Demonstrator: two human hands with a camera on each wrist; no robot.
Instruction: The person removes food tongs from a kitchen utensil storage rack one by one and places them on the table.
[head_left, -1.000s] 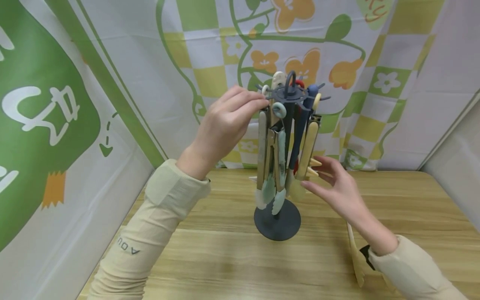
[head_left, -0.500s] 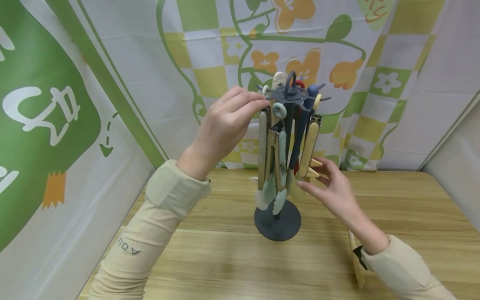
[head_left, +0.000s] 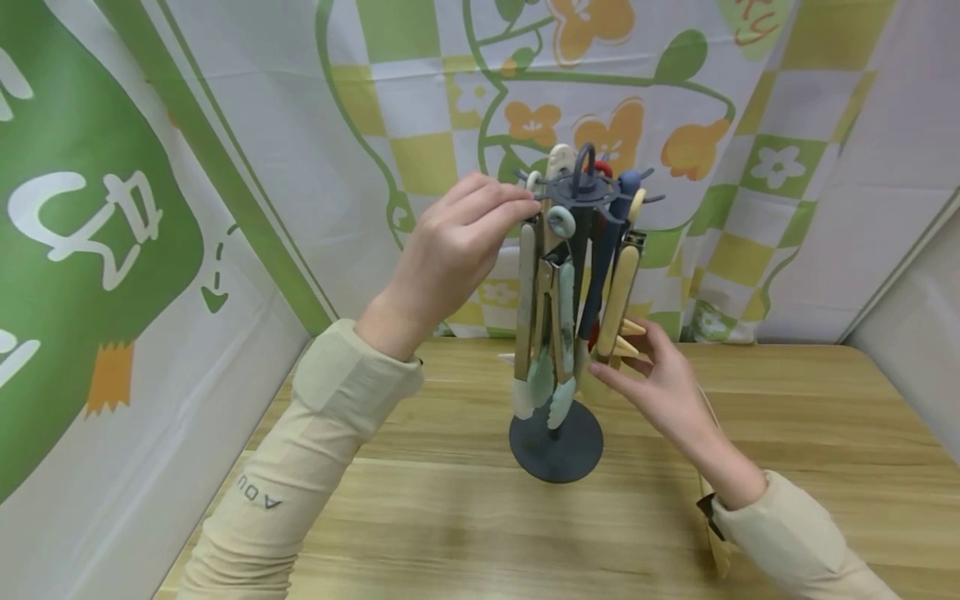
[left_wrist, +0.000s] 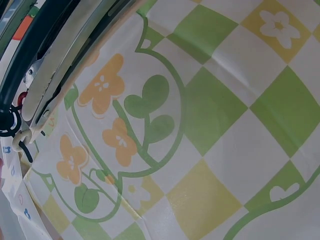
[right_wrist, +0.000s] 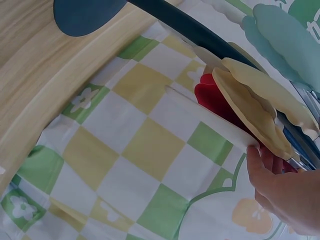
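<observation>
A dark utensil rack [head_left: 556, 446] stands upright on the wooden table, with tongs and other utensils hanging round its top. My left hand [head_left: 457, 250] is at the rack's upper left, thumb and fingertips pinching a hook beside the ring of the white-tipped tongs [head_left: 525, 308]. At the lower right, my right hand [head_left: 652, 375] holds the yellow tongs [head_left: 620, 300] near their head, thumb in front and other fingers behind. In the right wrist view, that hand's fingertips also lie close to a pale, thin-edged utensil [right_wrist: 215, 117]. Mint-green tongs [head_left: 566, 317] hang at the front.
A dark blue-handled utensil [head_left: 600, 267] hangs between the mint and yellow tongs. Part of a red utensil [right_wrist: 212, 97] shows behind the yellow ones. Under my right forearm lies a yellow utensil [head_left: 717, 550] on the table. A patterned curtain [head_left: 420, 167] hangs behind.
My right hand and forearm have shifted a little left, the thumb moving across the lower end of the yellow tongs. My left hand keeps its place on the rack.
</observation>
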